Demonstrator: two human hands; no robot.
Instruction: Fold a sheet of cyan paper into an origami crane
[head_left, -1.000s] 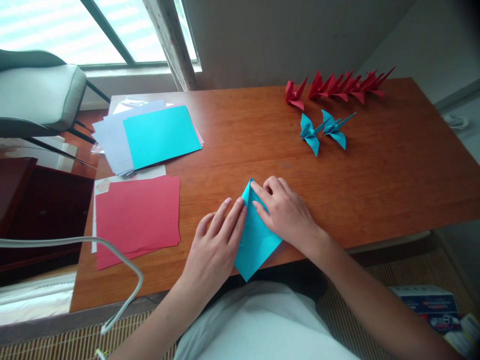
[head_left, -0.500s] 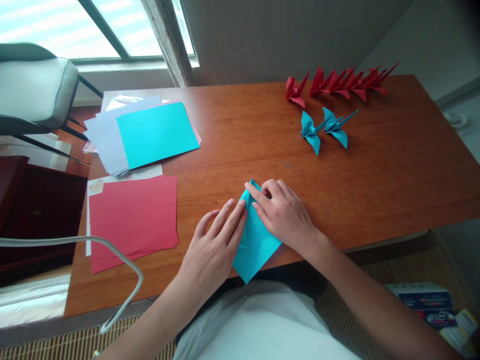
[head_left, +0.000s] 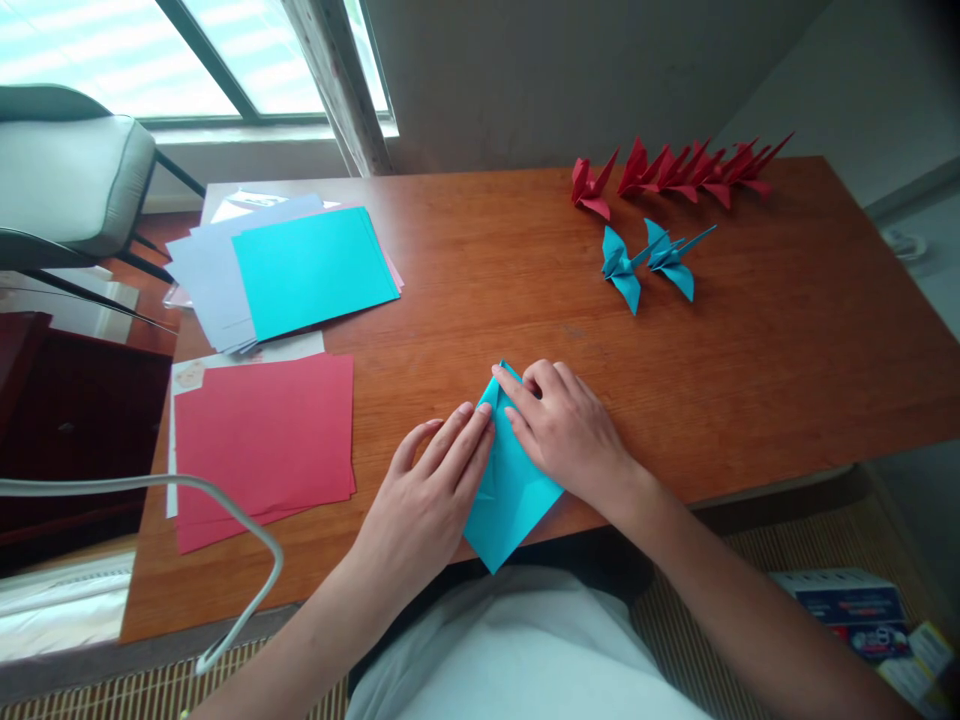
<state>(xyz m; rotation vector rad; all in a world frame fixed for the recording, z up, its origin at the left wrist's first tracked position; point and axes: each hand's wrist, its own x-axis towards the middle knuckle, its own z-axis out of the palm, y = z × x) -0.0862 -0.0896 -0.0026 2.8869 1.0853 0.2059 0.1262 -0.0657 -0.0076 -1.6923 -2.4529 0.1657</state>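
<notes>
A folded turquoise paper point(head_left: 512, 495) lies at the near edge of the wooden table point(head_left: 480, 270), its lower corner over the edge. My left hand point(head_left: 427, 495) lies flat on its left side with fingers stretched out and pressing down. My right hand point(head_left: 566, 425) presses the upper right flap, fingertips near the top point. Neither hand lifts the paper.
Two turquoise paper cranes point(head_left: 645, 262) and a row of several red cranes point(head_left: 675, 172) stand at the far right. A red sheet stack point(head_left: 262, 445) and a turquoise sheet point(head_left: 311, 268) on pale sheets lie left. A chair point(head_left: 67, 180) stands beyond the table's left end.
Both hands stay pressed on the turquoise paper; the fingers have shifted only slightly along the fold. The camera view has moved a little.
</notes>
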